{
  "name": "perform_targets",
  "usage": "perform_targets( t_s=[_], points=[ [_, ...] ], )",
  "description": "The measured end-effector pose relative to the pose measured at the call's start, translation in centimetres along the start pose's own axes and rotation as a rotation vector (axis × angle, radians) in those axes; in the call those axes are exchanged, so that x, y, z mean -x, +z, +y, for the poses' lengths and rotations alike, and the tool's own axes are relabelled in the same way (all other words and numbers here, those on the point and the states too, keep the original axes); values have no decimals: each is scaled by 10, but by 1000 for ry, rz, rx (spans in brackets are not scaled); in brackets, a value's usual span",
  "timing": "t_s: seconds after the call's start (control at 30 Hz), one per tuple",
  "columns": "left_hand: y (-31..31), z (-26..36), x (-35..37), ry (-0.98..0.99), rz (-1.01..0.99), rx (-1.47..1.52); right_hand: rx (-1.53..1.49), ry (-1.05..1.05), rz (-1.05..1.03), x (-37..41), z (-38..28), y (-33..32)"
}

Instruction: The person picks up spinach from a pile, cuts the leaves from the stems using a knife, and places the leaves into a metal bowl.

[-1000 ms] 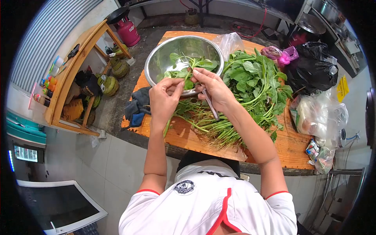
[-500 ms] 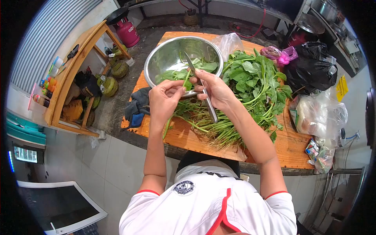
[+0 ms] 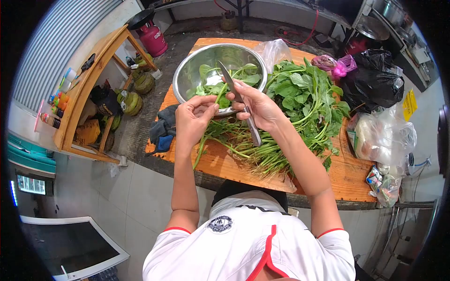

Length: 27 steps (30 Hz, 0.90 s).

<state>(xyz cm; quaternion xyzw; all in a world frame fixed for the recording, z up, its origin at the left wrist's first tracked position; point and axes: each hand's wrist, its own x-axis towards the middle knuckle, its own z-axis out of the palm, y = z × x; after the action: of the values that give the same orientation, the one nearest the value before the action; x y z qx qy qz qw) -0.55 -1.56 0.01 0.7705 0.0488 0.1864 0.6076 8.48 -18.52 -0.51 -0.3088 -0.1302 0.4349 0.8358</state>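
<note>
Left hand (image 3: 190, 119) pinched a slim, tender-looking green stem (image 3: 221, 91), best held low; right hand (image 3: 259, 110), at three o'clock, clasped a silver knife (image 3: 229, 80).

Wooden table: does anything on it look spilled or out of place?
Nothing looks spilled, but a dark cloth lies crumpled at the left edge of the wooden table, untidily close to the metal bowl.

And there on your left stands a pink gas cylinder (image 3: 153, 41), green gas cylinders (image 3: 130, 102) sitting by the wooden stand (image 3: 104, 47); over on your right, a black plastic bag (image 3: 375, 84) slumps beside a pink plastic bag (image 3: 345, 66), a clear plastic bag (image 3: 382, 136) bulging nearer you.
</note>
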Motion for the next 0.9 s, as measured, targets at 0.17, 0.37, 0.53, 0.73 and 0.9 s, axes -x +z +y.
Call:
perform_targets(
  t_s=[0.17, 0.37, 0.53, 0.73, 0.9],
  points=[
    [1, 3, 2, 2, 1, -22, 84, -37, 101, 0, 3, 5],
    [-1, 5, 5, 25, -2, -147, 144, -80, 187, -3, 10, 14],
    [-2, 5, 8, -25, -51, -50, 129, -66, 236, -3, 11, 22],
    [-7, 6, 14, -44, -12, 141, 73, -2, 241, -3, -4, 23],
    [-13, -1, 7, -60, 41, 182, 206, 9, 137, 4, 1, 26]
  ],
)
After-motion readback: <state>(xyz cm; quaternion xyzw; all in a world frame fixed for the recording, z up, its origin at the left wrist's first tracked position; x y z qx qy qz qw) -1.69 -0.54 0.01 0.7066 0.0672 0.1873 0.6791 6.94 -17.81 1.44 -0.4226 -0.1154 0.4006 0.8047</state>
